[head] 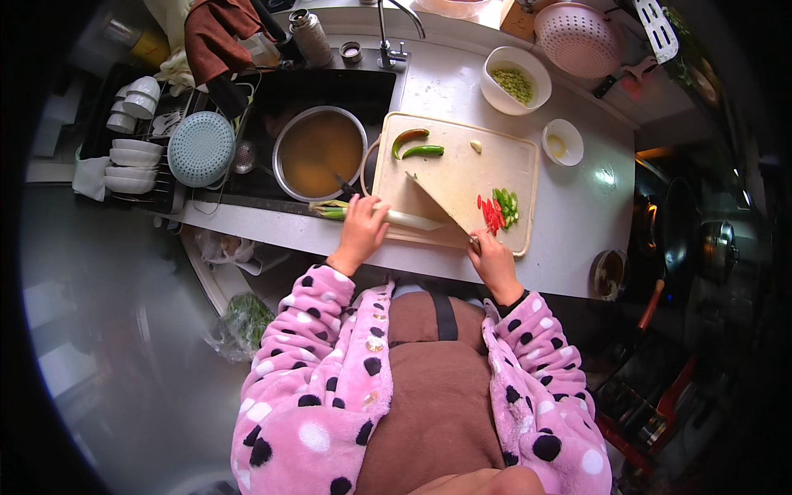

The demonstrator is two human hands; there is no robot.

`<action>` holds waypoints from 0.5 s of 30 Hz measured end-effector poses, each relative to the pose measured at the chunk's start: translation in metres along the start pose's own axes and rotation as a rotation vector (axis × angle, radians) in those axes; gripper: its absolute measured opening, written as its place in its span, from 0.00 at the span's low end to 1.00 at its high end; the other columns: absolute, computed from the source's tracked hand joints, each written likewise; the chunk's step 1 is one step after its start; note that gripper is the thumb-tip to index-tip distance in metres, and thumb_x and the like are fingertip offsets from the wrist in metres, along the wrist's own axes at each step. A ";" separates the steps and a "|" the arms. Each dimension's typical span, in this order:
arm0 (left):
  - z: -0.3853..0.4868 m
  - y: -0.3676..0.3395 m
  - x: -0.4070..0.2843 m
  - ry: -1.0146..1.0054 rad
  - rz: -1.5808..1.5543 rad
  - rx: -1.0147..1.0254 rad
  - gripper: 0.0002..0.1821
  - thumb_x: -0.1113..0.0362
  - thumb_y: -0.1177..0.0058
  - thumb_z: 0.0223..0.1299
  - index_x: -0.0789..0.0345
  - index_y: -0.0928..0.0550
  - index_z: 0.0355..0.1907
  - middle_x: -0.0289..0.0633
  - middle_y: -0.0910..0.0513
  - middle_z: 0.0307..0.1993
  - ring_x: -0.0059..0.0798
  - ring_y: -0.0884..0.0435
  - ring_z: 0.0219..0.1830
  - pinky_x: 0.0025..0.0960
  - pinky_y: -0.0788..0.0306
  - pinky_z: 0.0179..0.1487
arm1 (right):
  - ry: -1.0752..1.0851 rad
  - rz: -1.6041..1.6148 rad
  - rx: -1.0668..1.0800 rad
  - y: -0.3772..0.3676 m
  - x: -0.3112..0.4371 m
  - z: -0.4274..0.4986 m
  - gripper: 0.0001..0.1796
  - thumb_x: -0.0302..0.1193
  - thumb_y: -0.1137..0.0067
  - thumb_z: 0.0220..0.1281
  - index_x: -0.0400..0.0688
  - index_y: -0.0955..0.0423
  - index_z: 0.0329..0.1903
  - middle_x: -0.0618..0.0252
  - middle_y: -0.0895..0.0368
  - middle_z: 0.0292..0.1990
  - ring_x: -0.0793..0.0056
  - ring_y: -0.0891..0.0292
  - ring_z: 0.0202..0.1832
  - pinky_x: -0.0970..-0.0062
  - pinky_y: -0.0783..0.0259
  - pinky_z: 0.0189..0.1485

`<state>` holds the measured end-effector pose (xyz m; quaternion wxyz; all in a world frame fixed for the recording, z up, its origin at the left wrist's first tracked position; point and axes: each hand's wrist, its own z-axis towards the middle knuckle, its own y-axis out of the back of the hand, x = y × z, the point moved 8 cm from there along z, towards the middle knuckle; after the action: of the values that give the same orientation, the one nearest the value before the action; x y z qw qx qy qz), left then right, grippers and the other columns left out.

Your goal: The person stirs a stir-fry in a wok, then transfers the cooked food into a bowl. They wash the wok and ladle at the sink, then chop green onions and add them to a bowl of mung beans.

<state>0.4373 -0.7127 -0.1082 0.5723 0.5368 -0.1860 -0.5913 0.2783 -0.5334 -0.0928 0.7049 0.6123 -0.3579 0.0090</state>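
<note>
My left hand [362,229] grips a leek or large scallion [411,220] that lies across the near left edge of a cream cutting board [458,128]. In my right hand [493,260] is the handle of a kitchen knife [440,201], its blade angled over the board towards the far left. Sliced red chili [490,215] and sliced green chili [507,208] lie in a pile at the board's right. Farther back on it are a reddish-green chili [405,137], a green chili [424,151] and a garlic clove [476,146].
Left of the board, a metal pot of cloudy liquid [361,133] stands in the sink [322,77] below a faucet [387,55]. A bowl of green beans or peas [538,68] and a small white bowl [572,133] stand behind right. A stove with a wok [677,229] is far right.
</note>
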 end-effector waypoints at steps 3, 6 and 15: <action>0.007 -0.028 -0.029 -0.114 -0.122 0.046 0.12 0.71 0.44 0.45 0.65 0.23 0.37 0.45 0.25 0.40 0.43 0.26 0.43 0.39 0.32 0.50 | 0.019 -0.008 -0.023 0.002 0.002 -0.001 0.09 0.29 0.44 0.55 0.46 0.30 0.39 0.55 0.22 0.28 0.51 0.24 0.27 0.59 0.27 0.29; 0.013 -0.050 -0.045 -0.201 -0.061 0.094 0.10 0.71 0.48 0.44 0.66 0.23 0.33 0.41 0.23 0.38 0.37 0.26 0.42 0.36 0.32 0.46 | 0.018 0.010 -0.004 0.009 0.004 -0.008 0.08 0.29 0.44 0.56 0.46 0.30 0.38 0.56 0.22 0.28 0.51 0.24 0.27 0.59 0.28 0.28; 0.024 -0.065 -0.045 -0.156 -0.041 0.183 0.13 0.71 0.51 0.44 0.66 0.20 0.37 0.39 0.22 0.38 0.35 0.27 0.46 0.35 0.34 0.45 | -0.037 0.012 0.104 0.030 -0.015 -0.037 0.09 0.29 0.43 0.55 0.45 0.30 0.38 0.55 0.22 0.27 0.51 0.25 0.26 0.59 0.29 0.27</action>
<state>0.3755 -0.6645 -0.1345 0.4925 0.5427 -0.2721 -0.6236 0.2720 -0.4878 -0.0744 0.6655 0.6459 -0.3736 0.0204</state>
